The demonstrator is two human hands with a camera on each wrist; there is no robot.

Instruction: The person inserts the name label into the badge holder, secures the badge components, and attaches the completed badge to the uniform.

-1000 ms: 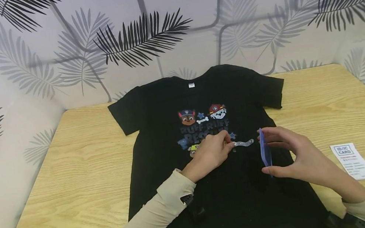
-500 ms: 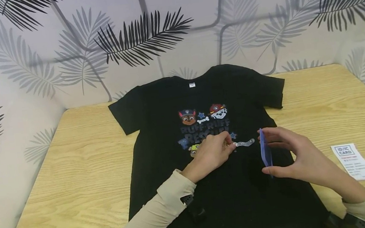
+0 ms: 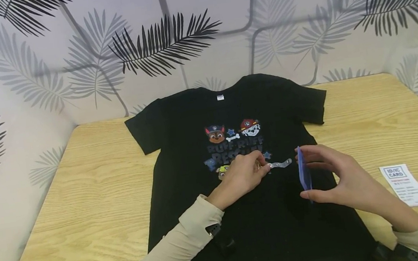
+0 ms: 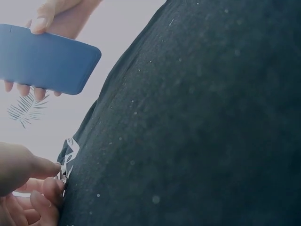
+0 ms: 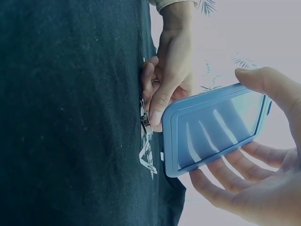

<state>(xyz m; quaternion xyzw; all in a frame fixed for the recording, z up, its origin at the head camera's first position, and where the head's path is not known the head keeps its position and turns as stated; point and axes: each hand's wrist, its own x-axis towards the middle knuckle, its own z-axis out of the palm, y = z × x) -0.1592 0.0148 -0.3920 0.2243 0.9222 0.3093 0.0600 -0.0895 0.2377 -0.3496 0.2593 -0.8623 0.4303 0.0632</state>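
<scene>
A black T-shirt [image 3: 281,233] with cartoon dogs printed on its chest lies spread on the table. Over the print, my left hand [image 3: 239,176] pinches a metal badge clip [image 5: 145,123] between thumb and fingers, right at the fabric. From the clip a clear snap strap [image 3: 281,164] sticks out to the right, its far end loose. My right hand [image 3: 353,179] holds a blue card holder [image 5: 211,129] on edge above the shirt's right side, thumb on one long side and fingertips on the other. Its clear window faces my right palm; its plain blue back [image 4: 49,59] faces my left hand.
A white paper slip [image 3: 406,185] printed "ID/IC CARD" lies on the wooden table [image 3: 86,203] beside my right forearm. A pale wall [image 3: 211,2] with palm-leaf patterns stands behind the table. Dark straps circle both wrists.
</scene>
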